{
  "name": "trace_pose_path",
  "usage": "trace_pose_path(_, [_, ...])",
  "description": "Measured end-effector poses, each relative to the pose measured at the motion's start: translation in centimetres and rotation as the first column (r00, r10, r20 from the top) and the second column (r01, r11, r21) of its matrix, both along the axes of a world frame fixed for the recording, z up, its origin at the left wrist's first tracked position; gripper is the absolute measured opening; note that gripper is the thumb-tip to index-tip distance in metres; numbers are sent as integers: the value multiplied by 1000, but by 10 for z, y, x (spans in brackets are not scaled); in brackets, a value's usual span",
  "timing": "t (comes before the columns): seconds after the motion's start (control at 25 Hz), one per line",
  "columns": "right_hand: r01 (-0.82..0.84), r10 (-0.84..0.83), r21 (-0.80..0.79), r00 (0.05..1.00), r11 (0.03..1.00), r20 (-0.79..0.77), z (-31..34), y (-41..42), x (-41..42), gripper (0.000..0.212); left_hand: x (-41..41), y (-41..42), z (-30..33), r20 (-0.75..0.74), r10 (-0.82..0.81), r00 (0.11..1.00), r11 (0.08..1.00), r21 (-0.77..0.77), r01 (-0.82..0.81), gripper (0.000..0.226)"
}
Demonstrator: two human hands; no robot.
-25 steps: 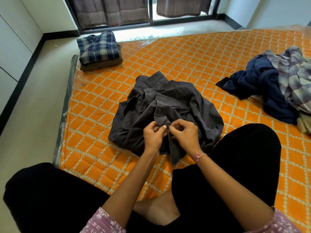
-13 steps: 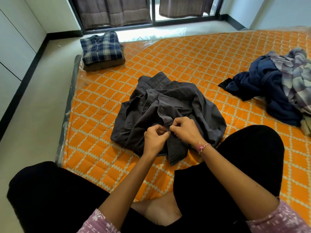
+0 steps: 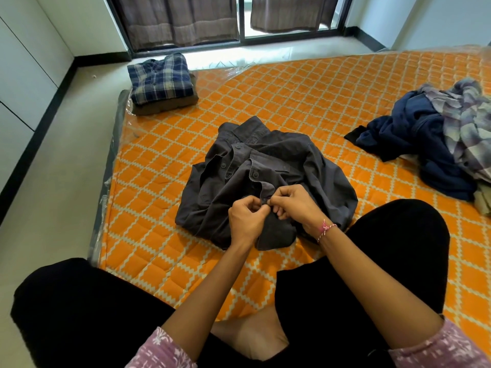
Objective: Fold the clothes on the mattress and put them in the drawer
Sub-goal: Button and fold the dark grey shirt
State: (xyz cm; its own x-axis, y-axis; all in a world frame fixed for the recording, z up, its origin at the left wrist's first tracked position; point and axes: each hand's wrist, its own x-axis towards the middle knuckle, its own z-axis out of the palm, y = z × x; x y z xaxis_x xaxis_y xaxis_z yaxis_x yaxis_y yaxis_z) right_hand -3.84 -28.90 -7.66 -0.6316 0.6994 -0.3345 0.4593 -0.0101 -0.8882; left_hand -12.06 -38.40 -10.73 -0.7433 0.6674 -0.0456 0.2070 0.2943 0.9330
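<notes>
**Buttoning a dark grey shirt before we fold it**

We look down from head height at an orange quilted mattress (image 3: pixel 305 96) on a pale floor. At the far left corner sits a folded stack (image 3: pixel 162 83): a blue plaid shirt on top of a brown garment, already neat.

In the middle, just in front of our crossed legs, lies the dark grey shirt (image 3: pixel 265 176), collar pointing away from us. It is rumpled and bunched, its button placket open along the upper part, with several buttons showing. Our left hand (image 3: pixel 245 221) and right hand (image 3: pixel 295 205) meet at the lower placket, fingertips touching; both pinch the fabric edge with curled fingers, seemingly working a button. The button itself is hidden under our fingers. A pink thread bracelet (image 3: pixel 326 229) circles the right wrist.

To the right, well apart, waits an unfolded heap (image 3: pixel 435 144): a navy garment tangled with a grey-lilac plaid one.

We judge the risk to be this: the cloth is so bunched that the button may go into the wrong hole, leaving the front crooked and the fold lopsided.
</notes>
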Motion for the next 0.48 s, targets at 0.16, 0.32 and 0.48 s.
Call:
trace_pose_path(0.16, [-60,54,-256,998,965,-33,4,13,6,21,-15,0,8,294,-200,935,980,81,184,31])
trace_pose_path(0.32, [-186,174,-311,982,932,-67,4,22,9,22,-28,-5,18,492,-309,814,944,58,324,19])
trace_pose_path(0.48, [-262,245,-254,965,931,-99,6,27,11,20,-23,-3,21,597,-260,759,963,100,251,17])
